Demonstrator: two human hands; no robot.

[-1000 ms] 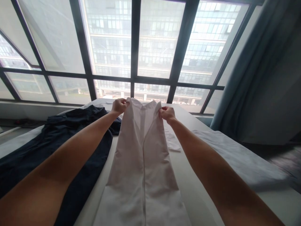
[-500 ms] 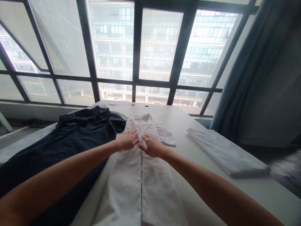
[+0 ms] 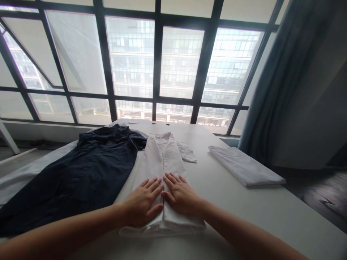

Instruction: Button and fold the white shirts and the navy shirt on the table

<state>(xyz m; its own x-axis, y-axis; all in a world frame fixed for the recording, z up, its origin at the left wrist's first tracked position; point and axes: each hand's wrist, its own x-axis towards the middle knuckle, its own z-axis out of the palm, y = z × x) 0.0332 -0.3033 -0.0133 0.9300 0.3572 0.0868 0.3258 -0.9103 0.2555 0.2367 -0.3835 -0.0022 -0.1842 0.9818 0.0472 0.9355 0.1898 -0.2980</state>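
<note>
A white garment [image 3: 153, 159], like a long shirt or coat, lies lengthwise on the table with its two sides folded in to meet along a middle line. A sleeve [image 3: 187, 152] sticks out on its right near the top. My left hand [image 3: 143, 202] rests flat on the left half, fingers stretched forward. On the right half, my right hand [image 3: 180, 193] is spread flat too, its thumb close to the middle line. Both hands press near the bottom end of the garment, gripping nothing. The hem shows below them, slightly rumpled at the left.
To the left, a dark navy garment [image 3: 89, 169] is laid out over white cloth [image 3: 35, 173]. A folded white cloth [image 3: 244, 166] sits on the right of the white table [image 3: 230, 216]. Large windows [image 3: 130, 57] stand behind, with a grey-blue curtain [image 3: 265, 101] at the right.
Both hands have slid down the white garment from its upper part to near the bottom hem, staying flat. The view has shifted, and the hem has come into sight.
</note>
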